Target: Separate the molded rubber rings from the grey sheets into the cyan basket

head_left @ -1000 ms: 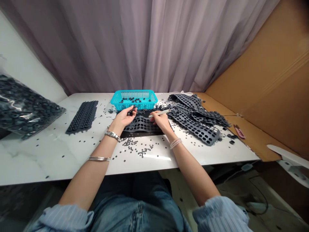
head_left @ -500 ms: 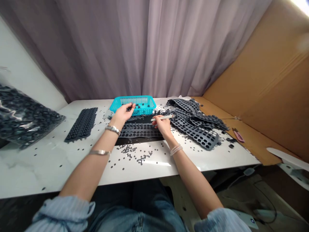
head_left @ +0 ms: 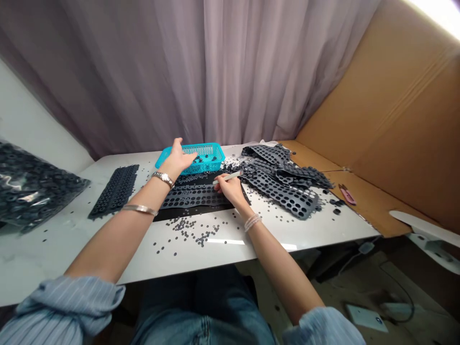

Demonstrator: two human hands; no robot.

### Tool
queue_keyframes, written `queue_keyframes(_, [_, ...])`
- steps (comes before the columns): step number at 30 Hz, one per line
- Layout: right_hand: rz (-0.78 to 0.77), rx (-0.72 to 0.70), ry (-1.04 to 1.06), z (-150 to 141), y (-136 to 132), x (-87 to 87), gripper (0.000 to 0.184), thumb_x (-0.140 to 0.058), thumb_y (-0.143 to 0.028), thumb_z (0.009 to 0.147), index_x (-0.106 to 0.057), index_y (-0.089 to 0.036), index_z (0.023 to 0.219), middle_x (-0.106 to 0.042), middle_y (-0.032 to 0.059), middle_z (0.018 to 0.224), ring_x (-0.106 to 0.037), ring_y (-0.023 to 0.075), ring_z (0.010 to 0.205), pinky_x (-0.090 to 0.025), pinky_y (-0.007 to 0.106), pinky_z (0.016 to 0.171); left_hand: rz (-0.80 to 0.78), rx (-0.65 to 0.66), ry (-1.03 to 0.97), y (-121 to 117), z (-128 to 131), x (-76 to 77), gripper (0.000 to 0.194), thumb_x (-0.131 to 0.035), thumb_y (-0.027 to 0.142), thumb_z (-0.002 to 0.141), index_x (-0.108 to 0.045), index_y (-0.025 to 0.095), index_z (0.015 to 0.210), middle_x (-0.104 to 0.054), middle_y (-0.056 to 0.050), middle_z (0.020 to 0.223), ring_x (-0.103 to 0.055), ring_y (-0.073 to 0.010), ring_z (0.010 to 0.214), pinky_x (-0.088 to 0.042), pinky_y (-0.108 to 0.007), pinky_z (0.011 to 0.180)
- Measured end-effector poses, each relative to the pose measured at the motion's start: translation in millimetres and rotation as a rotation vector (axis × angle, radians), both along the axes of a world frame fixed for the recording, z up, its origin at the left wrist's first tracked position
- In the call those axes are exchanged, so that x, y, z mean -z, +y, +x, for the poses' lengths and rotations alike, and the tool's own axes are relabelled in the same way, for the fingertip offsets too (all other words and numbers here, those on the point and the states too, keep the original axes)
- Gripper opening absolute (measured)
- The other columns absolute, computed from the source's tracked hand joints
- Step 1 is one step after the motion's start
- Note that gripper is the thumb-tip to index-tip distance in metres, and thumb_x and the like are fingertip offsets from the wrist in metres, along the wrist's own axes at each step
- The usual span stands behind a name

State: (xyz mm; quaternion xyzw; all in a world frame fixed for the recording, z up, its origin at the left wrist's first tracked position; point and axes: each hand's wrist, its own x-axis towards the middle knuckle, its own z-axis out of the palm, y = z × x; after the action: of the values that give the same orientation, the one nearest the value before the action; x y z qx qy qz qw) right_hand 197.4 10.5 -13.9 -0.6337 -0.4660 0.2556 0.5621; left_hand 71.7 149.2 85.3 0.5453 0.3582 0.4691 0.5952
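Over the near left part of a turquoise plastic basket [head_left: 211, 165], my left hand [head_left: 177, 160] is open, its thumb and fingers spread apart. Several small black rubber pieces lie inside the basket. My right hand [head_left: 231, 189] is closed around a slim white pen-like tool [head_left: 235, 175], low over a dark grey rubber sheet with rows of round holes [head_left: 194, 196]. That sheet lies flat on a black mat [head_left: 168, 214]. What the tool's lower tip touches is hidden by my fingers.
Small black discs [head_left: 185, 227] are scattered on the white table [head_left: 140, 258]. Punched rubber sheets [head_left: 287, 191] pile up at right, near pink-handled snips [head_left: 347, 194] on cardboard. At left are another sheet [head_left: 115, 190] and a clear bag of black rubber parts [head_left: 34, 187].
My left hand has gone from pinched fingers to spread fingers over the basket. The right hand still holds the white tool near the sheet. The whole view has shifted slightly.
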Motion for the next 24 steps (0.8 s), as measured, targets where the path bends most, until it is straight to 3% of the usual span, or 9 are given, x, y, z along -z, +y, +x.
queue_keyframes(2, [0.007,0.004,0.006,-1.3,0.9,-0.1,0.023,-0.047,-0.027,0.082,-0.067,-0.017,0.080,-0.070,0.0035,0.065,-0.067,0.0142,0.058,-0.054,0.022,0.057,0.092,0.069,0.147,-14.2,-6.5,19.7,0.031,-0.053,0.034,0.088,-0.063,0.011,0.107,-0.066,-0.015,0.095,-0.062,-0.0217,0.093,-0.050,-0.037,0.088])
queue_keyframes(5, [0.007,-0.016,-0.012,-5.2,3.0,2.1,0.022,-0.049,-0.027,0.082,-0.068,-0.017,0.080,-0.071,0.0034,0.066,-0.068,0.0141,0.058,-0.055,0.022,0.060,0.252,0.161,0.390,-34.6,-20.0,50.5,0.017,-0.071,0.021,0.067,-0.072,0.018,0.084,-0.069,-0.007,0.081,-0.062,-0.0235,0.086,-0.047,-0.039,0.092])
queue_keyframes(9, [-0.003,-0.048,-0.073,-9.1,5.3,6.1,0.020,-0.051,-0.024,0.081,-0.068,-0.019,0.075,-0.071,0.0022,0.065,-0.069,0.0148,0.062,-0.054,0.022,0.063,0.431,0.163,0.601,-46.1,-31.0,77.0,0.016,-0.073,0.011,0.054,-0.073,0.023,0.065,-0.068,-0.006,0.079,-0.056,-0.0286,0.098,-0.035,-0.042,0.103])
queue_keyframes(13, [-0.018,-0.042,-0.140,-8.0,7.2,8.7,0.021,-0.050,-0.023,0.081,-0.069,-0.019,0.072,-0.071,0.0020,0.065,-0.068,0.0156,0.063,-0.053,0.023,0.064,0.523,0.136,0.680,-46.2,-31.1,84.7,0.017,-0.073,0.014,0.056,-0.074,0.022,0.071,-0.065,-0.008,0.087,-0.049,-0.0314,0.110,-0.029,-0.043,0.105])
queue_keyframes(17, [-0.026,-0.031,-0.205,-9.0,7.6,8.2,0.022,-0.049,-0.021,0.081,-0.069,-0.019,0.073,-0.071,0.0019,0.065,-0.067,0.0157,0.062,-0.052,0.024,0.065,0.521,0.121,0.653,-50.5,-27.1,87.4,0.013,-0.073,0.011,0.056,-0.071,0.022,0.063,-0.061,-0.008,0.084,-0.046,-0.0318,0.110,-0.029,-0.041,0.104])
queue_keyframes(21, [-0.025,-0.010,-0.272,-14.2,7.0,2.8,0.021,-0.049,-0.018,0.079,-0.068,-0.019,0.070,-0.068,0.0025,0.060,-0.066,0.0177,0.064,-0.050,0.025,0.068,0.439,0.097,0.504,-54.0,-21.7,88.7,0.018,-0.073,0.005,0.054,-0.065,0.021,0.052,-0.058,-0.006,0.077,-0.047,-0.0293,0.107,-0.032,-0.038,0.101])
queue_keyframes(24, [-0.024,0.002,-0.292,-16.5,7.5,-0.2,0.020,-0.050,-0.017,0.078,-0.067,-0.020,0.067,-0.067,0.0031,0.058,-0.066,0.0188,0.066,-0.048,0.026,0.069,0.310,0.066,0.335,-48.6,-24.7,83.5,0.015,-0.073,0.007,0.060,-0.065,0.019,0.055,-0.059,-0.004,0.072,-0.053,-0.0233,0.094,-0.039,-0.034,0.092])
